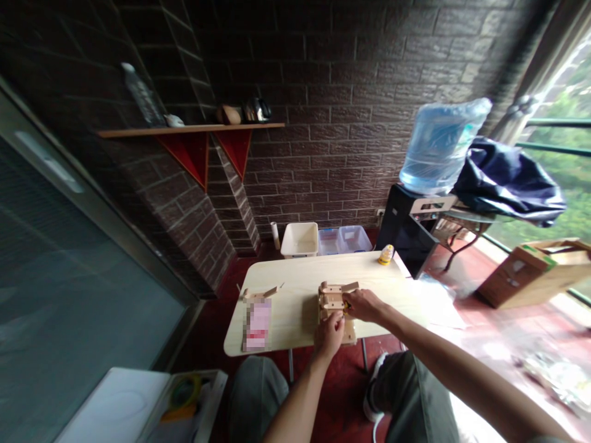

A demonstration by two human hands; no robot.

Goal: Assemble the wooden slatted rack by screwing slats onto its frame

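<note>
A wooden assembly [332, 296] of light blocks and strips with dark holes lies near the front edge of the pale table. My left hand [329, 335] is at its near side, fingers closed in a pinch; what they grip is too small to make out. My right hand [364, 304] comes in from the right, its fingers closed round a small yellow-and-black tool [346, 306] against the assembly. The tool's kind is mostly hidden by the fingers. Both hands are close together, and they cover part of the wood.
On the table [289, 277] lie another wooden piece [261, 295], a blurred pink sheet [258, 326] and a yellow-capped bottle [386, 255]. Behind stand a cream bin [300, 239] and clear plastic boxes [353, 239]. A water dispenser [404, 224] is at right, an open case [184, 400] lower left.
</note>
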